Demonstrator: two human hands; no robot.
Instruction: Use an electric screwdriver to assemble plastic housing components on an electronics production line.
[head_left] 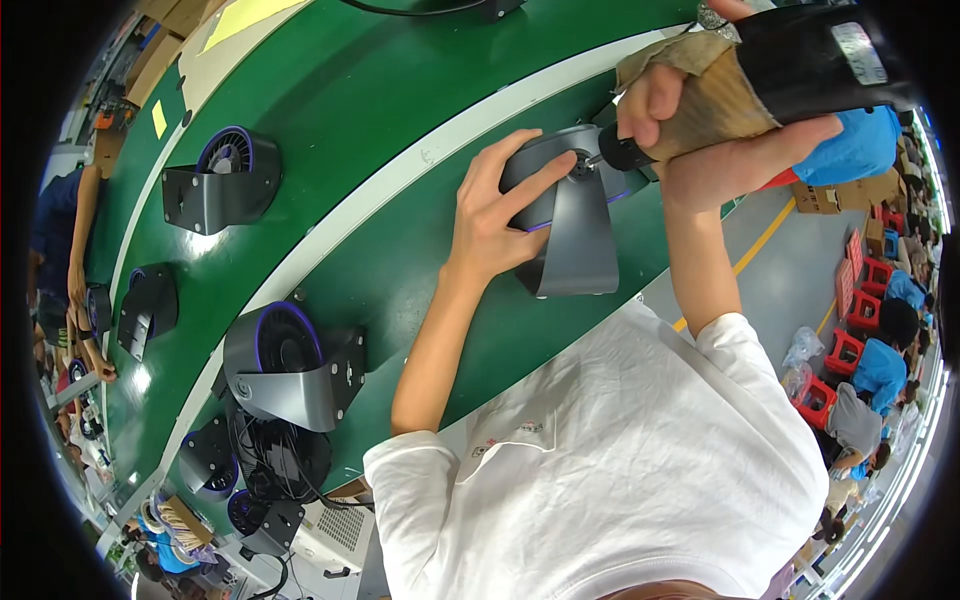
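Note:
On the green work table, a small grey desk fan [585, 240] with a curved stand lies under my hands. My left hand [492, 205] is wrapped round the fan's round body, fingers spread along its side and one fingertip beside the pivot hole. In my right hand [700, 150] is a black electric screwdriver [812, 68], its grip wound in worn tan tape. The bit points left and meets the fan's pivot, where the stand joins the body. Whether a screw sits there is too small to tell.
More grey fans with purple rims stand to the left: one [222, 180] at the far side, another [150, 312] beyond the white rail [330, 225], a larger one [290, 360] nearer me. Black cables [275, 450] are heaped beside it. Co-workers and red stools [845, 352] are at right.

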